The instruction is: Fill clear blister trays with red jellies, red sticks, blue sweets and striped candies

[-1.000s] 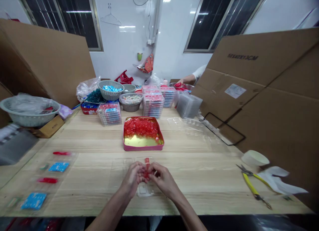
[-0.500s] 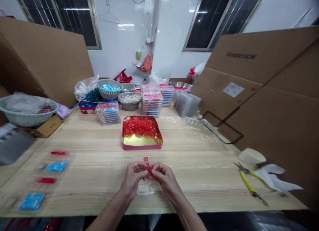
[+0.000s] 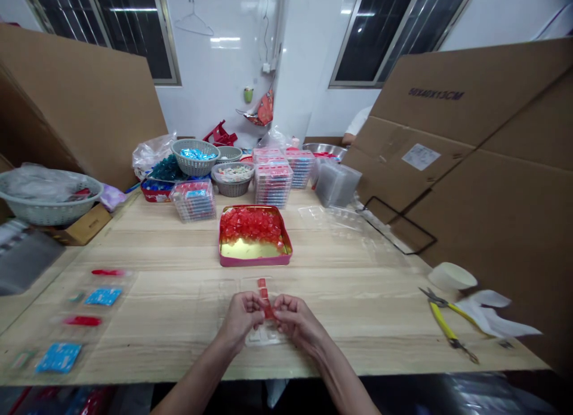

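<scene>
Left hand (image 3: 240,319) and right hand (image 3: 298,322) pinch a red strip (image 3: 264,295) above a clear tray (image 3: 264,337); a loosened grip could drop it.

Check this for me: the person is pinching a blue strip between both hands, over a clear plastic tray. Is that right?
Not quite: the strip is red, not blue. The head view shows the red strip pinched between the left hand and the right hand, over the clear plastic tray.
</scene>
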{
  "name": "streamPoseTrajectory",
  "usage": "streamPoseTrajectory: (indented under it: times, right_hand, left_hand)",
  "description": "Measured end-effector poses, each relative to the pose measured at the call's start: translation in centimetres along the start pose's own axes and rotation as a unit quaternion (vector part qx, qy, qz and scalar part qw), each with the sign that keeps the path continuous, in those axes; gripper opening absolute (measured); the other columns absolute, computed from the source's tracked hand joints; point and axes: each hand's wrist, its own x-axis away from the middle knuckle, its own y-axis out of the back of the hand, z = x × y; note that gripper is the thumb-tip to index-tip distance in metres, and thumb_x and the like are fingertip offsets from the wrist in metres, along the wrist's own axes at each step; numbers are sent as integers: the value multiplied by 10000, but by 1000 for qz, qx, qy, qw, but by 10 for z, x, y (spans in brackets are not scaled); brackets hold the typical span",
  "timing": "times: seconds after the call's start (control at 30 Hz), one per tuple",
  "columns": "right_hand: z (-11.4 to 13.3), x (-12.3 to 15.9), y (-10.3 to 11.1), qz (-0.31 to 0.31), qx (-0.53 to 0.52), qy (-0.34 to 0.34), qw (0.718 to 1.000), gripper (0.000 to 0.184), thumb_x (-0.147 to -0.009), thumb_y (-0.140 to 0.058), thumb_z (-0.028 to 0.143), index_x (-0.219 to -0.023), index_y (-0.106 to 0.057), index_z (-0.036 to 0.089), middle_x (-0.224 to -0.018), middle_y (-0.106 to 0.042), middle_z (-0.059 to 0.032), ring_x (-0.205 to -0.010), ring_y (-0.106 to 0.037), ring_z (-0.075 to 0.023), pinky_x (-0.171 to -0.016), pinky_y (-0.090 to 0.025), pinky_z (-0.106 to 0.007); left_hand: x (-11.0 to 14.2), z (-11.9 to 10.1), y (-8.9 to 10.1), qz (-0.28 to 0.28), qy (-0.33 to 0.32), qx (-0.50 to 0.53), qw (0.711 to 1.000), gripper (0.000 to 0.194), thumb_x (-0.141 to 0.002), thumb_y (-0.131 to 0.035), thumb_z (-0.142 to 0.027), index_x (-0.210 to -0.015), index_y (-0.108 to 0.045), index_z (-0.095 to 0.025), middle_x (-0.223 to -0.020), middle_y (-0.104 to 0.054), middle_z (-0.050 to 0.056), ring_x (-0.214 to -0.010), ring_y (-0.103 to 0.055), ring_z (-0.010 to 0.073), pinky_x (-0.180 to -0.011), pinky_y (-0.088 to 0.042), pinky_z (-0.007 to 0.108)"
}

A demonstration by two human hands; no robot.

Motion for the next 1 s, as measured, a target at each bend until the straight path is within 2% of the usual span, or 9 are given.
streamPoseTrajectory:
  times: [0.17,0.3,0.37,0.53,0.7,0.77,0.83,0.9,1.0]
  right_hand:
    - [-12,-10,11,-29,204,54,977,224,-566,-693,245,-630,-487,186,-476,-528,70,-408,-471,-87,-433,-384,-211]
    - [-18,-15,12,-82,379,139,911,64,-608,-531,137,-616,-493,188,-523,-524,44,-484,-488,-105,-461,-357,-205]
    - [-17,-16,13,-89,430,155,885,85,-605,-489,104,-613,-495,189,-547,-532,34,-514,-498,-111,-481,-360,-204]
    - [-14,-13,15,-92,490,160,852,106,-625,-458,96,-619,-473,201,-554,-541,23,-535,-519,-133,-518,-367,-219]
    - [-18,-9,10,-106,596,187,774,121,-688,-424,100,-655,-489,197,-619,-595,-23,-596,-545,-161,-570,-355,-245]
    - [-17,-8,9,-104,621,188,754,132,-701,-414,102,-660,-500,192,-645,-607,-38,-624,-552,-170,-589,-357,-254]
    - [-13,-9,11,-94,612,181,764,137,-686,-415,97,-655,-512,188,-644,-609,-36,-629,-557,-169,-600,-367,-253]
    - [-6,-10,13,-86,575,171,795,137,-674,-420,101,-656,-526,185,-613,-595,-19,-594,-552,-157,-587,-380,-245]
    - [9,-13,15,-109,514,195,828,126,-702,-430,141,-683,-548,180,-614,-579,-7,-569,-548,-148,-563,-403,-235]
  left_hand:
    - [-11,23,2,-47,-45,-186,980,164,-519,-516,-16,-605,-575,-143,-514,-538,-32,-475,-489,96,-476,-347,205]
    - [-16,30,0,-70,-95,-364,924,219,-568,-470,19,-603,-605,-149,-534,-554,-14,-527,-519,119,-531,-357,221]
    - [-17,30,-2,-71,-96,-392,912,222,-587,-468,14,-612,-614,-151,-547,-568,-5,-545,-533,127,-541,-356,224]
    - [-18,31,-7,-62,-89,-387,916,183,-607,-494,-18,-630,-621,-147,-578,-598,13,-568,-554,141,-550,-354,228]
    - [-14,29,-14,-44,-109,-467,876,220,-657,-453,-35,-636,-634,-157,-619,-634,44,-604,-567,163,-588,-350,255]
    - [-9,24,-13,-29,-126,-496,859,240,-681,-437,-44,-660,-643,-164,-657,-648,55,-645,-580,177,-619,-367,268]
    - [-3,16,-12,-25,-137,-507,851,268,-702,-418,-41,-703,-653,-169,-698,-652,58,-698,-593,184,-665,-395,278]
    - [2,10,-12,-38,-156,-510,845,299,-755,-385,-58,-780,-661,-169,-783,-655,70,-773,-602,188,-725,-425,292]
    - [0,13,-13,-42,-224,-556,799,360,-850,-358,-178,-1112,-601,-131,-1184,-584,150,-1107,-524,259,-912,-409,383]
